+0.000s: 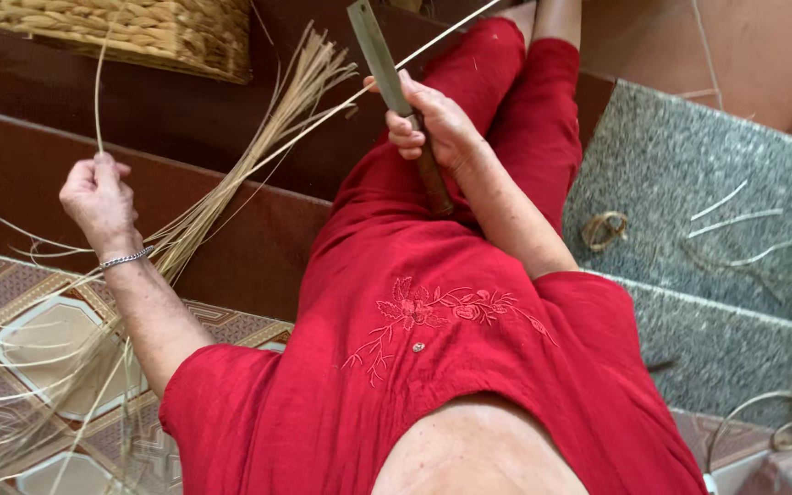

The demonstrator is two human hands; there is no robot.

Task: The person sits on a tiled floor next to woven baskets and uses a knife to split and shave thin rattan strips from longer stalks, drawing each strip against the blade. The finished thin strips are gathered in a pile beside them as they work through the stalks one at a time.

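The right hand (437, 124) is closing its grip tight round the wooden handle of a long flat knife (378, 50), blade pointing up toward twelve o'clock and running out of the top of the picture, so its tip is cut off. A thin pale strip (341, 103) is crossing just by the blade, stretching from one o'clock down toward eight o'clock; whether it is touching the edge is hard to make out.

Over at nine o'clock, the left hand (98, 197), bracelet at the wrist, is pinching its grip together on another slender strand (97, 92) that is arcing upward. These strips are looking very light, springy and smooth, likely to whip or slide through fingers, so a firm pinch near the working end seems wise, and they could kink or split if bent sharply. The knife looks stiff and heavier; the handle is the only safe hold.

A fanned bundle of strips (258, 147) is lying across the dark red step (38, 156), near a woven basket (139, 32) at eleven o'clock. Loose strands are spreading over the patterned floor tiles (48, 339); their ends are running out of view. A small coil (604, 229) is resting on the grey stone step (689, 156).
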